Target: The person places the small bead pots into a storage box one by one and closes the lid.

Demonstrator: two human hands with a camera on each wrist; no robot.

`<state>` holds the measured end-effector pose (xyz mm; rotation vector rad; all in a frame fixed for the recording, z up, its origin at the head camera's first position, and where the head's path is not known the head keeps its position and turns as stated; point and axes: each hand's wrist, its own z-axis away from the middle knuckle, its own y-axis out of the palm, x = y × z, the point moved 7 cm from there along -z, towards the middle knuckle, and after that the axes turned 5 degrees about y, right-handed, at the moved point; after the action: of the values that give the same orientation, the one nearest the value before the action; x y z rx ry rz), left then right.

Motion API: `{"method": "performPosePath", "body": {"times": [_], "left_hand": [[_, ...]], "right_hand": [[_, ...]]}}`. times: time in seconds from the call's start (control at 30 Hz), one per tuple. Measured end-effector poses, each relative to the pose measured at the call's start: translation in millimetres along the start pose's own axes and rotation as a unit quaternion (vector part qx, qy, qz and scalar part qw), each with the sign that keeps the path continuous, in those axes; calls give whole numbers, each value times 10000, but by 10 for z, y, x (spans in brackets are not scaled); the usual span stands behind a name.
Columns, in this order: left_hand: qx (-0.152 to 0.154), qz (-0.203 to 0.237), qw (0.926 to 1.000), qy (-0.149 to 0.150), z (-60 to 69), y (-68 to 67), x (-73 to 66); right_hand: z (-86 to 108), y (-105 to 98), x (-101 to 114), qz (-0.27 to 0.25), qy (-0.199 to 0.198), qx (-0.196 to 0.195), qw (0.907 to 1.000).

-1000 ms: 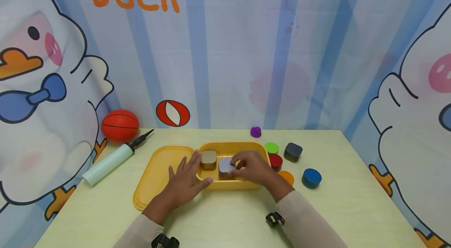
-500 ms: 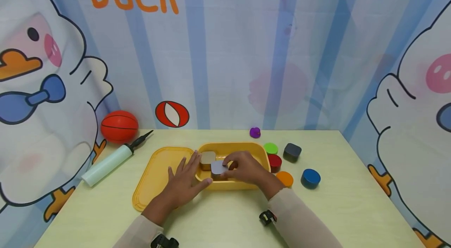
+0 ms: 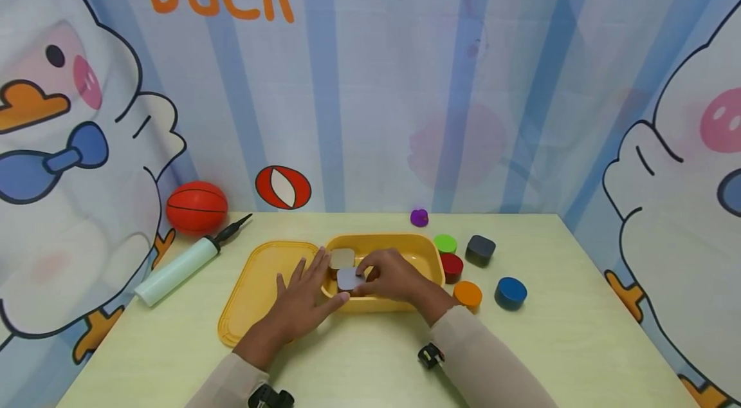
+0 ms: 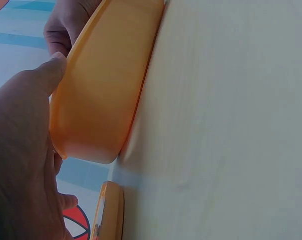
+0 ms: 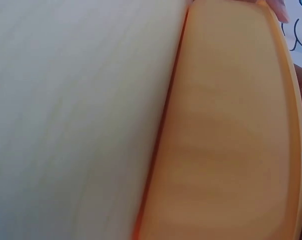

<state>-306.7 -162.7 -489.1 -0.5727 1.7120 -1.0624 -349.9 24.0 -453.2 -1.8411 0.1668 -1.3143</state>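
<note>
One grey block has moved further left.

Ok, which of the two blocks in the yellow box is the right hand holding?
The lavender-topped block, the lower one in the head view: the right hand pinches it, while the beige-topped block beyond it is free of that hand.

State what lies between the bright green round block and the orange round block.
A dark red round block lies between them, shown in the head view.
</note>
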Motion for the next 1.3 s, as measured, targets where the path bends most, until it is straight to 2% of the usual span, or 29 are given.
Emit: {"method": "performPosePath", "body": {"times": [0.37, 0.7, 0.97, 1.3], "left_hand": [[-14, -26, 10000, -18, -2, 2, 5], [-51, 39, 10000, 26, 10, -17, -19], [-53, 10, 10000, 70, 6, -3, -11], [5, -43, 10000, 12, -9, -2, -2]], "right_hand": [[-61, 105, 65, 151, -72, 134, 9998], [-70, 113, 51, 130, -38, 75, 9999], [-57, 119, 24, -59, 170, 141, 9997], [-45, 102, 53, 43, 73, 83, 9999]]}}
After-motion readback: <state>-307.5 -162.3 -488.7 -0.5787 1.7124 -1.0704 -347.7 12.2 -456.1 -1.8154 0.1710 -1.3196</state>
